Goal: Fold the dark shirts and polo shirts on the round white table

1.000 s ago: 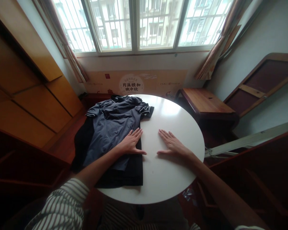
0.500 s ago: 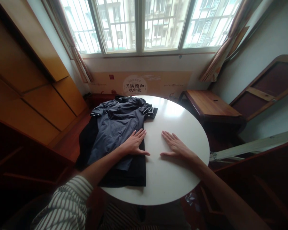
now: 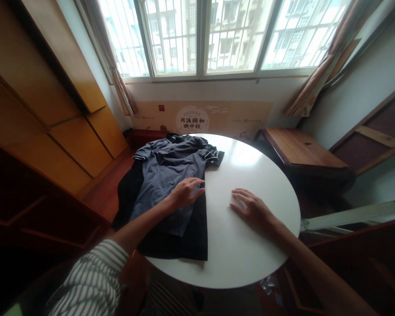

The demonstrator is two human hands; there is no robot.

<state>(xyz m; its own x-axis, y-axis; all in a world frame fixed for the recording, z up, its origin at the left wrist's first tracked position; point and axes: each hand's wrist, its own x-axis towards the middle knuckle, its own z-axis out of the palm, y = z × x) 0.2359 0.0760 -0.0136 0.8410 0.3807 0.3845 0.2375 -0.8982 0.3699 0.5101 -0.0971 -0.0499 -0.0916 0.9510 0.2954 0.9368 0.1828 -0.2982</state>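
Observation:
A dark grey polo shirt (image 3: 171,164) with white-edged sleeves lies spread on the left part of the round white table (image 3: 250,245). Beneath it, a black garment (image 3: 195,239) shows along the left side and the near edge. My left hand (image 3: 186,192) is over the right side of the shirt, thumb and fingers apart, holding nothing; whether it touches the cloth I cannot tell. To the right, my right hand (image 3: 250,206) is at the bare white tabletop with its thumb apart from the fingers and nothing in it.
Behind the table are a poster (image 3: 192,118) and a barred window. A low wooden table (image 3: 306,147) stands at the back right, and yellow-brown cabinets (image 3: 69,149) line the left. Dark wooden furniture (image 3: 358,259) flanks the near right side.
My hands were stretched flat with fingers spread; now the fingers are more curled and closer together, and the wrists look raised. The shirt has not visibly changed. The view has shifted slightly.

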